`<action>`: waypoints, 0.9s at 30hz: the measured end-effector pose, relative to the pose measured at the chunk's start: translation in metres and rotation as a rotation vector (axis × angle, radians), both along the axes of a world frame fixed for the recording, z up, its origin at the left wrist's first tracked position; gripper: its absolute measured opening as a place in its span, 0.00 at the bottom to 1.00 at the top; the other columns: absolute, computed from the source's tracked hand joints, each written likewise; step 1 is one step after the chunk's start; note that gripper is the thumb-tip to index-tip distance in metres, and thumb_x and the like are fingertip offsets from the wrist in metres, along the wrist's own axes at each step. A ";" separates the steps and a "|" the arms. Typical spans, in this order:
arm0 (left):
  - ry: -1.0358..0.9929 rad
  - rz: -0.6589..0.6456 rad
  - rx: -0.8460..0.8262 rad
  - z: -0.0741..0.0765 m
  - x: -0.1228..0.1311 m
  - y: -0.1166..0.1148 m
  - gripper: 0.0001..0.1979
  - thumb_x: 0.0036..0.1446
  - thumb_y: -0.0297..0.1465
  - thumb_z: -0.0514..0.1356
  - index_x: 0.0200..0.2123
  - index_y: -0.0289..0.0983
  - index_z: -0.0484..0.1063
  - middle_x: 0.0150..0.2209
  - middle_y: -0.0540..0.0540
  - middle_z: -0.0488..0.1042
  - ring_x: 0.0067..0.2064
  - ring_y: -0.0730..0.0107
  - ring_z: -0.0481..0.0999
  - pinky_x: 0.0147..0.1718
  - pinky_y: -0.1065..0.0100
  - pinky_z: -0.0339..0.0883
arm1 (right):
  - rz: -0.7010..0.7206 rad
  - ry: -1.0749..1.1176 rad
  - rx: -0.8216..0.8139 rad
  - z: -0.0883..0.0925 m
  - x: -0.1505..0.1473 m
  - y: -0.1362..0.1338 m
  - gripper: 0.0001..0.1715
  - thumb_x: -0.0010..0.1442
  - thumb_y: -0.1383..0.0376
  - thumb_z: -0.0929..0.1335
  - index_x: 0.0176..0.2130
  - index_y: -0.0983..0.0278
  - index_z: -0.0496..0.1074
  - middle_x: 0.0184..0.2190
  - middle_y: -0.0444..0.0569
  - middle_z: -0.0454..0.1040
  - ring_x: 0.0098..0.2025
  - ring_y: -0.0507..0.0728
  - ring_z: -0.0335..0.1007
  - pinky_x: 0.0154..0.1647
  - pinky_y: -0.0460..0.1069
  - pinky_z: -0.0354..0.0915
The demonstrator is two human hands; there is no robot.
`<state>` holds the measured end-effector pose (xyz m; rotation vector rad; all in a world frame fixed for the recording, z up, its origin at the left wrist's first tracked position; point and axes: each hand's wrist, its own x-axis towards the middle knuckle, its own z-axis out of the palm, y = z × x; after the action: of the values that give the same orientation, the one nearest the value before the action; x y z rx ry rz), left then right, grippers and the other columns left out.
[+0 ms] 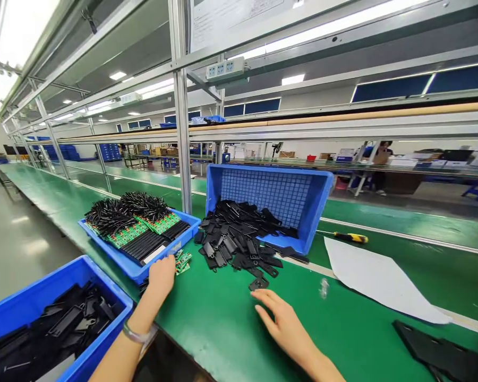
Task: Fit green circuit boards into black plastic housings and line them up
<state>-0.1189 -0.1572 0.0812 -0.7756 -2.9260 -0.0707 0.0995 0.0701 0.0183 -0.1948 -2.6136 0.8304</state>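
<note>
My left hand [162, 275] is at the near edge of the bench, its fingers curled down on small green circuit boards [182, 262] beside the blue tray; the fingertips are partly hidden. Black wire ends show on the other side of this hand. My right hand [281, 321] is over the green bench top with thumb and fingers apart, holding nothing. Its fingertips are close to a small black plastic part [258, 283] at the front of a heap of black plastic parts [239, 241], which spills from a blue crate [269, 185] tipped on its side.
The blue tray [189, 233] holds rows of circuit boards with black wires. At lower left stands a blue bin [8, 313] of black parts. Rightward lie a yellow-black screwdriver [350, 237], white paper [378, 276], a clear scrap [324, 288] and a black object [442, 350]. A metal post [182, 138] rises behind.
</note>
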 end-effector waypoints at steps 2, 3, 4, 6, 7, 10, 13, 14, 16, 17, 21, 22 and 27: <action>-0.001 0.020 -0.025 -0.002 -0.011 -0.016 0.14 0.57 0.19 0.47 0.40 0.27 0.72 0.36 0.30 0.75 0.40 0.46 0.76 0.37 0.53 0.69 | 0.030 0.012 -0.028 -0.005 0.000 -0.005 0.21 0.63 0.59 0.59 0.47 0.62 0.73 0.49 0.54 0.71 0.50 0.61 0.68 0.53 0.56 0.63; 0.006 0.012 -0.027 -0.002 -0.014 -0.021 0.14 0.58 0.20 0.48 0.39 0.29 0.72 0.36 0.32 0.75 0.41 0.47 0.76 0.38 0.54 0.69 | 0.041 0.020 -0.047 -0.007 0.002 -0.005 0.20 0.63 0.59 0.59 0.47 0.62 0.74 0.48 0.54 0.71 0.49 0.61 0.68 0.53 0.56 0.64; 0.021 0.002 -0.026 -0.002 -0.015 -0.023 0.14 0.59 0.21 0.48 0.40 0.31 0.72 0.38 0.34 0.76 0.43 0.48 0.75 0.38 0.55 0.69 | 0.052 0.031 -0.071 -0.007 0.003 -0.006 0.20 0.63 0.59 0.59 0.46 0.62 0.74 0.47 0.54 0.72 0.48 0.61 0.68 0.52 0.56 0.64; 0.075 -0.031 0.029 -0.001 -0.011 -0.021 0.15 0.61 0.25 0.46 0.44 0.33 0.72 0.43 0.36 0.75 0.46 0.50 0.74 0.40 0.56 0.68 | 0.068 0.061 -0.141 -0.006 0.007 -0.008 0.19 0.63 0.59 0.59 0.44 0.61 0.75 0.44 0.54 0.73 0.46 0.61 0.70 0.49 0.56 0.65; 0.101 -0.063 0.095 -0.001 -0.006 -0.016 0.16 0.62 0.26 0.46 0.46 0.34 0.71 0.45 0.37 0.74 0.47 0.51 0.73 0.42 0.57 0.68 | 0.070 0.071 -0.192 -0.005 0.008 -0.009 0.18 0.63 0.59 0.60 0.42 0.62 0.75 0.42 0.54 0.74 0.44 0.61 0.70 0.49 0.56 0.65; 0.023 -0.254 0.432 -0.002 0.018 0.012 0.14 0.60 0.30 0.51 0.44 0.36 0.73 0.42 0.41 0.76 0.43 0.57 0.75 0.43 0.61 0.68 | 0.050 0.056 -0.514 -0.003 0.007 -0.015 0.20 0.60 0.52 0.65 0.41 0.63 0.75 0.40 0.55 0.75 0.42 0.62 0.71 0.46 0.57 0.66; -0.373 -0.528 0.686 -0.007 0.052 0.052 0.12 0.57 0.31 0.54 0.42 0.37 0.74 0.37 0.45 0.78 0.37 0.63 0.77 0.35 0.68 0.70 | 0.020 0.087 -1.073 -0.002 0.005 -0.018 0.35 0.51 0.44 0.70 0.50 0.63 0.69 0.44 0.56 0.74 0.46 0.62 0.70 0.47 0.57 0.67; -0.479 -0.606 0.693 -0.010 0.061 0.066 0.13 0.57 0.31 0.54 0.42 0.37 0.74 0.38 0.45 0.78 0.37 0.64 0.77 0.34 0.70 0.70 | 0.010 0.129 -1.231 -0.001 0.005 -0.017 0.37 0.50 0.43 0.70 0.50 0.63 0.68 0.45 0.56 0.73 0.46 0.61 0.70 0.47 0.56 0.67; -0.477 -0.681 0.563 -0.013 0.073 0.094 0.14 0.57 0.28 0.54 0.45 0.38 0.73 0.42 0.45 0.77 0.39 0.65 0.77 0.36 0.71 0.70 | -0.039 0.221 -1.403 0.001 0.005 -0.014 0.34 0.49 0.42 0.71 0.44 0.65 0.70 0.42 0.54 0.73 0.41 0.57 0.71 0.43 0.53 0.68; -0.396 -0.673 0.469 -0.014 0.074 0.107 0.15 0.57 0.26 0.53 0.46 0.37 0.72 0.43 0.44 0.76 0.41 0.64 0.76 0.40 0.69 0.69 | -0.080 0.255 -1.415 0.002 0.006 -0.011 0.32 0.48 0.42 0.71 0.39 0.66 0.70 0.38 0.53 0.74 0.36 0.55 0.71 0.39 0.50 0.68; -0.128 -0.544 0.249 -0.018 0.056 0.146 0.20 0.54 0.23 0.57 0.51 0.28 0.68 0.45 0.31 0.73 0.48 0.48 0.72 0.46 0.55 0.66 | -0.228 0.269 -1.232 0.008 0.008 0.001 0.34 0.47 0.38 0.69 0.27 0.67 0.68 0.19 0.42 0.64 0.18 0.46 0.53 0.18 0.42 0.54; -0.104 -0.531 0.230 -0.019 0.049 0.151 0.21 0.54 0.25 0.58 0.52 0.26 0.67 0.46 0.28 0.72 0.49 0.44 0.71 0.45 0.53 0.66 | -0.242 0.256 -1.180 0.009 0.008 0.003 0.35 0.48 0.36 0.67 0.26 0.67 0.68 0.17 0.41 0.61 0.17 0.46 0.49 0.16 0.41 0.49; 0.054 -0.598 0.166 -0.036 0.024 0.163 0.22 0.59 0.33 0.56 0.54 0.29 0.64 0.45 0.32 0.73 0.47 0.47 0.73 0.45 0.53 0.67 | -0.286 0.188 -0.936 0.017 0.008 0.012 0.34 0.58 0.39 0.58 0.25 0.65 0.68 0.16 0.40 0.57 0.17 0.47 0.47 0.16 0.42 0.47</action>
<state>-0.0952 0.0056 0.0452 -1.5520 -2.4912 -0.3294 0.1074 0.0825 0.0349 -0.6741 -1.7806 1.7790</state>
